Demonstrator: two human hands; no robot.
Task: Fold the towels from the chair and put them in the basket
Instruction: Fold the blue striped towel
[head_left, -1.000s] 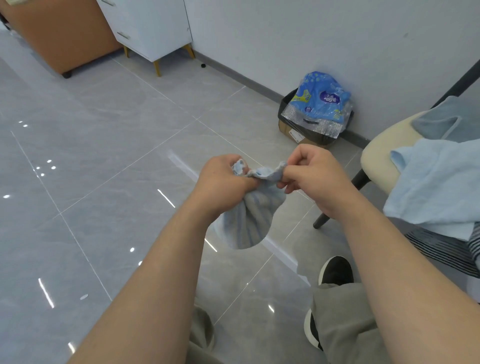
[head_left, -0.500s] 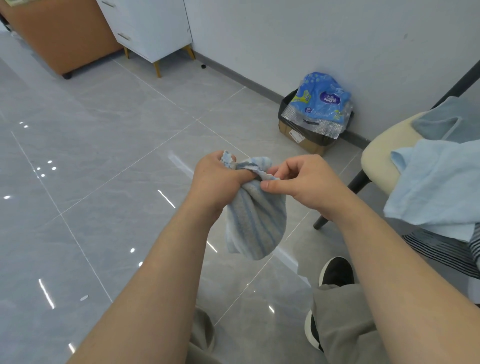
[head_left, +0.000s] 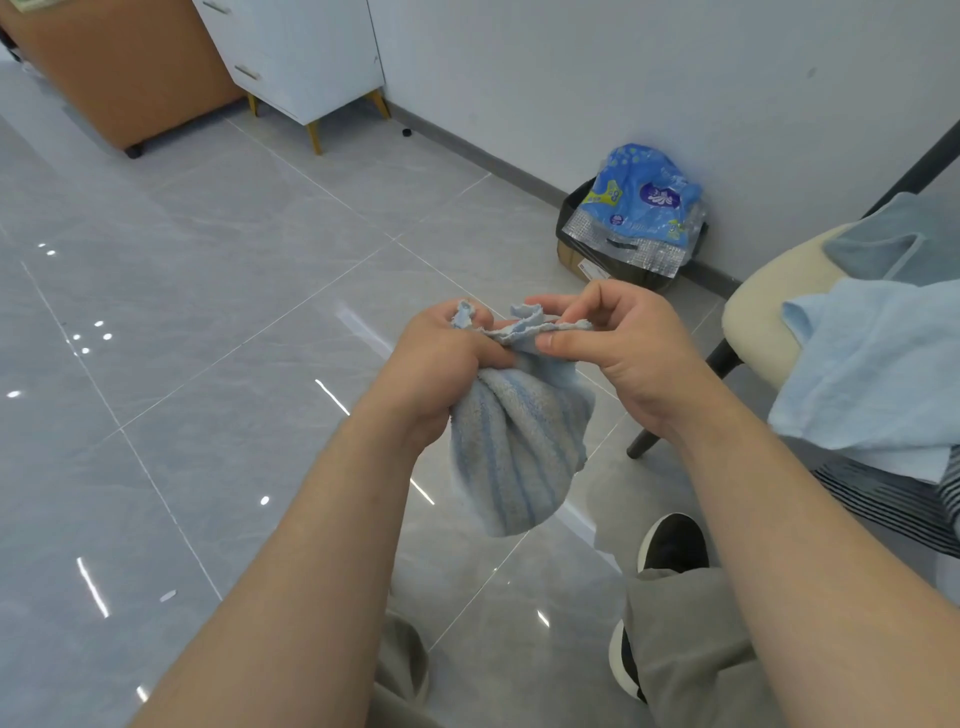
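A small blue striped towel (head_left: 517, 447) hangs bunched in front of me above the floor. My left hand (head_left: 441, 364) grips its gathered top edge in a fist. My right hand (head_left: 618, 343) pinches the same edge between thumb and fingers, just to the right. On the cream chair (head_left: 753, 317) at the right lie a light blue towel (head_left: 878, 369), a grey-blue towel (head_left: 898, 239) behind it and a striped cloth (head_left: 893, 499) below. No basket is in view.
A cardboard box with a blue plastic pack (head_left: 634, 213) stands by the wall behind my hands. A white cabinet (head_left: 296, 57) and a brown unit (head_left: 124, 73) stand at the far left. Glossy grey tile floor (head_left: 208, 364) spreads to the left. My shoes and trouser legs show below.
The towel has dropped lower and hangs longer. My right hand has slid along the top edge to the right, drawing out a short length of hem between the two hands.
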